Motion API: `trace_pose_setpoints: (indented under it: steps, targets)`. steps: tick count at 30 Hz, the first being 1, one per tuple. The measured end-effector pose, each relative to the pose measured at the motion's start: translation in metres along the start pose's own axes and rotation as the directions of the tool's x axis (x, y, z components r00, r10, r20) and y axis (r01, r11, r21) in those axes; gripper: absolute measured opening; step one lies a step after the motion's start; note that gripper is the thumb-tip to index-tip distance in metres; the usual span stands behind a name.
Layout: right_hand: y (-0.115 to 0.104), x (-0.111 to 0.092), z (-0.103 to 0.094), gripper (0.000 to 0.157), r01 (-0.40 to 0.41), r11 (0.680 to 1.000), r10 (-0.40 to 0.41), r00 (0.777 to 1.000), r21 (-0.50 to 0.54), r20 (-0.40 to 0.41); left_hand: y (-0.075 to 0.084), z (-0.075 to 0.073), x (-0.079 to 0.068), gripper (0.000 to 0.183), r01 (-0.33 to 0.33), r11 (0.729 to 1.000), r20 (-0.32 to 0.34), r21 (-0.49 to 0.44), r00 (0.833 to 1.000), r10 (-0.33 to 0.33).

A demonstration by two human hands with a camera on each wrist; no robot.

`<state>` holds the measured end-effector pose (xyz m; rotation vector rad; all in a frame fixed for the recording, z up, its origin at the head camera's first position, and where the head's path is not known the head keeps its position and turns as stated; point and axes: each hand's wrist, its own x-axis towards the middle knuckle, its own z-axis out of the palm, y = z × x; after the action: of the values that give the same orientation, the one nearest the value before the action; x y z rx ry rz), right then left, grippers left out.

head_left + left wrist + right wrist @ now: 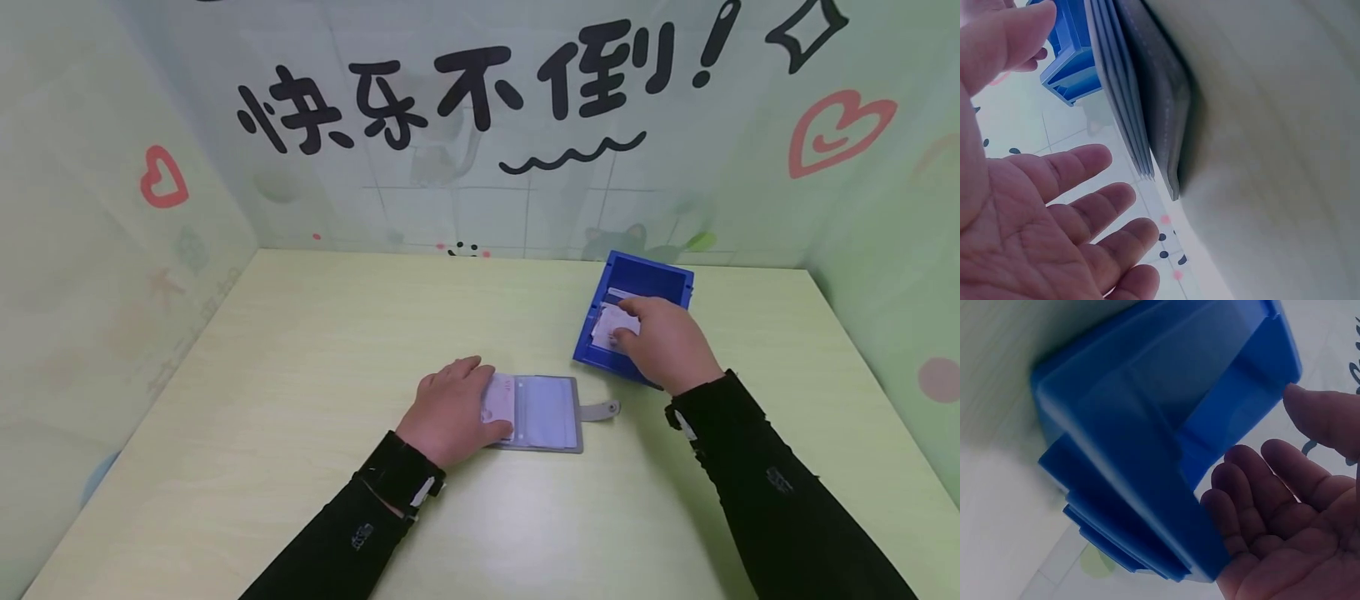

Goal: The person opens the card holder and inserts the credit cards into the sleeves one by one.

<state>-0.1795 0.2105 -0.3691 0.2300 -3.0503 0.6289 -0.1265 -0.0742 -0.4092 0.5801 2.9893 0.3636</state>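
A grey card holder point(579, 417) lies unfolded on the table, with clear sleeves point(547, 412) on its right side and a pinkish card point(499, 404) on its left. My left hand point(452, 412) rests at the holder's left edge, thumb over the pinkish card. The left wrist view shows its fingers loosely extended beside several stacked sleeves point(1124, 94). My right hand point(667, 343) reaches over a blue bin point(651, 282) holding pale cards point(611, 327). Thumb and forefinger are apart, near the cards; the right wrist view shows nothing held, though the bin wall hides the cards there.
A strap with a snap point(602, 411) sticks out from the holder's right side toward the bin. The pale wooden table point(315, 375) is bounded at the back by a printed wall point(450, 208), with more walls left and right.
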Motion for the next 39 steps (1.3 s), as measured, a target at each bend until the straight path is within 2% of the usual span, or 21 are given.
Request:
trace_pose_setpoints:
  steps: [10, 17, 25, 31, 39]
  targets:
    - [0.008, 0.013, 0.014, 0.036, 0.037, 0.992, -0.030, 0.998, -0.118, 0.054, 0.000, 0.002, 0.001, 0.079, -0.005, 1.000, 0.016, 0.017, 1.000, 0.004]
    - [0.003, 0.021, 0.015, 0.030, 0.048, 0.958, -0.023, 0.996, -0.284, 0.091, 0.001, 0.001, 0.001, 0.075, -0.020, 0.999, 0.006, 0.025, 1.000, 0.020]
    - [0.004, 0.027, 0.019, 0.024, 0.008, 0.942, 0.026, 0.995, -0.334, 0.097, 0.001, 0.001, 0.000, 0.072, -0.031, 0.999, 0.003, 0.022, 1.000, 0.031]
    - [0.003, 0.031, 0.021, 0.027, -0.011, 0.930, 0.055, 0.992, -0.367, 0.110, 0.000, 0.003, 0.000, 0.073, -0.032, 0.999, -0.007, 0.031, 0.999, 0.032]
    - [0.006, 0.036, 0.028, 0.031, -0.039, 0.938, 0.083, 0.990, -0.345, 0.114, 0.001, 0.005, 0.001, 0.072, -0.028, 0.999, -0.001, 0.028, 1.000, 0.028]
